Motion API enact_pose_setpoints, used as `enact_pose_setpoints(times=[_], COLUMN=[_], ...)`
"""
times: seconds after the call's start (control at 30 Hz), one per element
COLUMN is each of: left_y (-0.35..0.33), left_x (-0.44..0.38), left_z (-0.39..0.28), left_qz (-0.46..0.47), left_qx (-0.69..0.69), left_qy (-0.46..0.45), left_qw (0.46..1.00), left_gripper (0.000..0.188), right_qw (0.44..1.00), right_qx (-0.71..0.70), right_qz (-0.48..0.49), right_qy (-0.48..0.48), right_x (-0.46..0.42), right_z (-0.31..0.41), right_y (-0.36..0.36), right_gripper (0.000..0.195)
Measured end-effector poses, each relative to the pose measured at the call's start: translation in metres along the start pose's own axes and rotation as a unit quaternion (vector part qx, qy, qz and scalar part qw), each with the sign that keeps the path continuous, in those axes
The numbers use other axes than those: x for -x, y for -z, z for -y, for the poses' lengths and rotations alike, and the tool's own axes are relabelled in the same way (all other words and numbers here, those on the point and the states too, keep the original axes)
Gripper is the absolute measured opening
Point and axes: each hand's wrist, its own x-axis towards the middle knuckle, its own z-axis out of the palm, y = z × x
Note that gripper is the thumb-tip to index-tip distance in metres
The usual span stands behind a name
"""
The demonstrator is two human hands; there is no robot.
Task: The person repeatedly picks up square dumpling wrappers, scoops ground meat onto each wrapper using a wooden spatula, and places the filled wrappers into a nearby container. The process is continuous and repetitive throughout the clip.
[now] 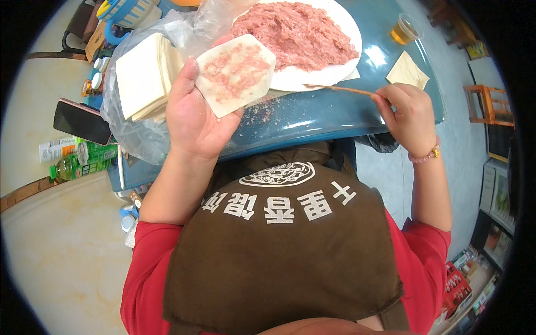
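On the open palm and fingers of my left hand [197, 113] rests a wonton wrapper [235, 73], smeared thinly with pink minced meat. My right hand [406, 113] pinches a thin wooden stick [347, 89] between thumb and fingers, its far tip at the near rim of a white plate [293, 81]. A large mound of minced meat [297, 35] fills that plate. Left of my left hand stands a thick stack of wrappers [144, 77] on a clear plastic bag [130, 130]. Just beyond my right hand, a single wrapper [407, 72] lies flat on the table.
A blue table [293, 117] with scattered crumbs spans the front. A plastic cup of amber liquid [406, 29] stands at the far right. Along the left edge are a phone [81, 121], a green bottle [69, 167], a green can [94, 153] and a blue-handled striped container [130, 14].
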Motion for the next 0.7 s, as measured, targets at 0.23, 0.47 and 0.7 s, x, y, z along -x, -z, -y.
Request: enact_pose_setpoints(times=[0.23,0.47,0.7], left_y=[-0.007,0.002,-0.018], left_x=[-0.005,-0.008,-0.003], left_z=[0.003,0.005,-0.01], left_qz=[0.084,0.112,0.031], left_qx=[0.065,0.038,0.009], left_qy=[0.024,0.05,0.024], left_qw=[0.994,0.992,0.999], left_gripper=[0.055,0.055,0.056], right_qw=[0.977,0.976,0.967], right_qx=[-0.058,-0.084,-0.172], right_qz=[-0.206,-0.202,-0.03], right_qy=[0.025,0.002,-0.186], right_x=[-0.014,-0.007,0.01], right_z=[0.033,0.047,0.046], right_y=[-0.027,-0.036,-0.042], right_gripper=[0.013,0.017,0.009])
